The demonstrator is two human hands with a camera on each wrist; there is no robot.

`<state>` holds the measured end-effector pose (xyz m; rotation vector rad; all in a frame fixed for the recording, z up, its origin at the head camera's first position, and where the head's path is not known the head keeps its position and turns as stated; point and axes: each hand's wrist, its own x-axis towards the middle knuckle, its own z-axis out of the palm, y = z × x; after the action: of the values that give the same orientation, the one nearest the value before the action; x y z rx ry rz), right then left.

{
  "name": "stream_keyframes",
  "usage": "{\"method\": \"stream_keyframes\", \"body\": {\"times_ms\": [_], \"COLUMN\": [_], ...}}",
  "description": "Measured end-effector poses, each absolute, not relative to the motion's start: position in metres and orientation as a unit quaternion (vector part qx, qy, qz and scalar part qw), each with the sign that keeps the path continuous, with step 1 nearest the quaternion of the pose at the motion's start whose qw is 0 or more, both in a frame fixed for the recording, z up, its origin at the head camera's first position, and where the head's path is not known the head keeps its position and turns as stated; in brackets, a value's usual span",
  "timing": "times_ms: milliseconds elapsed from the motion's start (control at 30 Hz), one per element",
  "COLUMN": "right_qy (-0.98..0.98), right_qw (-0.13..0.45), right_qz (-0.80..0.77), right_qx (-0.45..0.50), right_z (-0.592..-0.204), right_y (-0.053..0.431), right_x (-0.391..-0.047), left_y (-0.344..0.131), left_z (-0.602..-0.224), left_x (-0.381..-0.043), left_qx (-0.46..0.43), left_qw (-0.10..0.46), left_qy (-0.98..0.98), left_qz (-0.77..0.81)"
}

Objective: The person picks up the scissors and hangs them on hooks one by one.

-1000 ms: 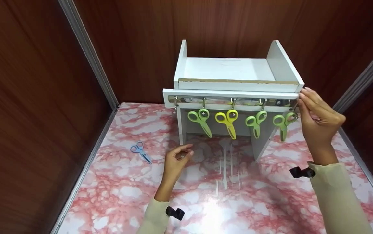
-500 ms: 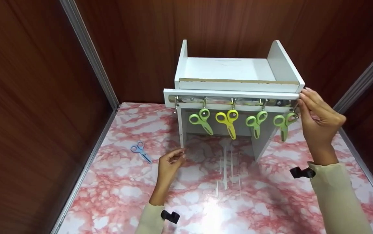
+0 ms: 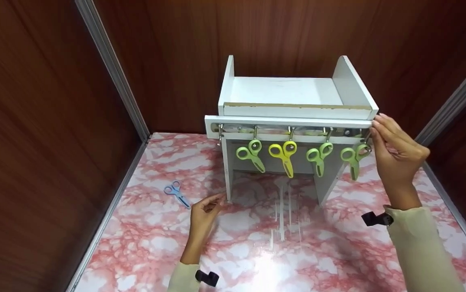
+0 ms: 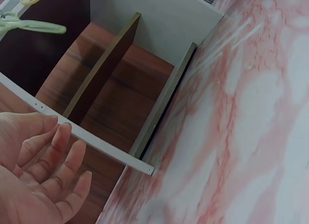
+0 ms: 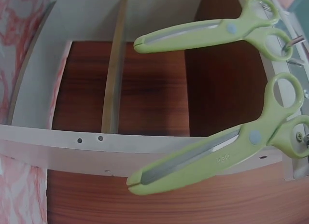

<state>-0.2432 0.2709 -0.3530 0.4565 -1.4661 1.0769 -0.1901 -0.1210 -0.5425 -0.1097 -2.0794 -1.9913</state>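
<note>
My right hand [image 3: 399, 152] pinches the right end of the white hook rail [image 3: 290, 121] on the front of a white shelf unit [image 3: 285, 87]. Thumb and fingers lie at that end. Four hooks carry scissors: a green pair [image 3: 253, 155], a yellow pair [image 3: 285, 157], another green pair [image 3: 319, 158] and one more green pair [image 3: 354, 159] by my right hand. Low at the left side panel [image 3: 227, 174] is my left hand [image 3: 203, 217], fingers loosely bent, tips right at the panel's edge. Blue scissors [image 3: 177, 194] lie on the table left of it.
The table [image 3: 152, 243] has a red-and-white marbled top with pale scrape marks [image 3: 281, 215] before the unit. Brown wood-grain walls [image 3: 46, 121] with metal trims enclose it. A bare hook [image 3: 220, 136] sits at the rail's left end. Inside the unit runs a crosspiece [image 4: 104, 64].
My left hand has moved left and toward me, from right of the side panel to its lower end. The right hand keeps its hold. The view has tilted up slightly.
</note>
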Motion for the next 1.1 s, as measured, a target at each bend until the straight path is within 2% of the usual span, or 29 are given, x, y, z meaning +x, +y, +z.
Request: {"method": "stream_keyframes", "body": {"times_ms": [733,967,1100], "right_qy": [-0.631,-0.633,-0.633], "right_qw": [0.588,0.586,0.586], "right_qz": [0.462,0.464,0.464], "right_qx": [0.206,0.203,0.201], "right_z": [-0.354,-0.352,-0.352], "right_y": [0.271,0.271,0.271], "right_x": [-0.242,-0.241,-0.241], "left_y": [-0.151,-0.162,-0.167], "left_z": [-0.549,-0.582,-0.588], "left_x": [-0.193,-0.213,-0.219], "left_qx": [0.009,0.019,0.041], "left_qw": [0.149,0.161,0.157], "left_qy": [-0.737,-0.733,-0.747], "left_qz": [-0.659,-0.661,-0.644]}}
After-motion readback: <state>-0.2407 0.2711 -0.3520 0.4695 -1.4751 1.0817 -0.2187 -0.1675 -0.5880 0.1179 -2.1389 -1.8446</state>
